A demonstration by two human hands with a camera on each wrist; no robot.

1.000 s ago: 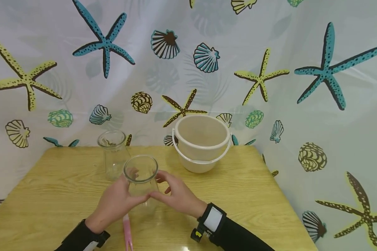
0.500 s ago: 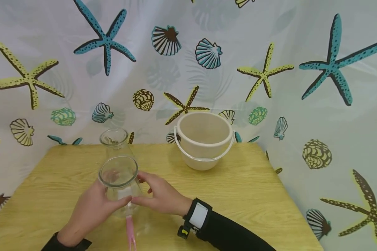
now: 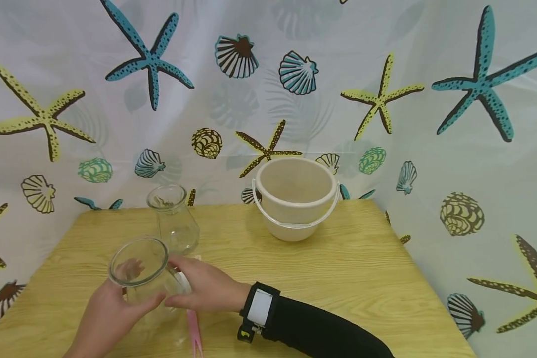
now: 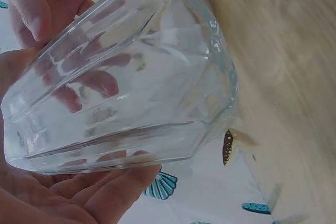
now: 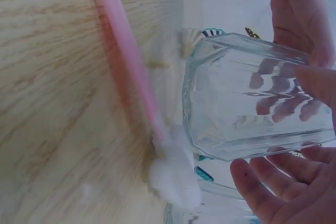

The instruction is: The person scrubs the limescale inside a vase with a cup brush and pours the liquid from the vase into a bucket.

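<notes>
A clear faceted glass vase [image 3: 144,294] is held between both hands, tilted, with its base raised off the table in the wrist views. My left hand [image 3: 109,314] grips its left side, the thumb across the near face. From the other side my right hand [image 3: 208,286] holds it, fingers curved along the glass [image 5: 247,98]. Just beyond the right hand lies a brush with a pink handle [image 3: 194,329] and a white sponge head [image 5: 176,177]. The head view shows the sponge mostly covered by the right hand and vase.
A second glass vase [image 3: 176,226] stands upright on the wooden table [image 3: 304,293] behind the held one. Toward the back stands a cream bucket [image 3: 295,209], its handle hanging down in front. A sheet printed with starfish and shells [image 3: 250,99] hangs behind and beside the table.
Both hands have carried the vase left and toward the person, and it leans more. The brush and rear vase now show more clearly. The camera has shifted slightly.
</notes>
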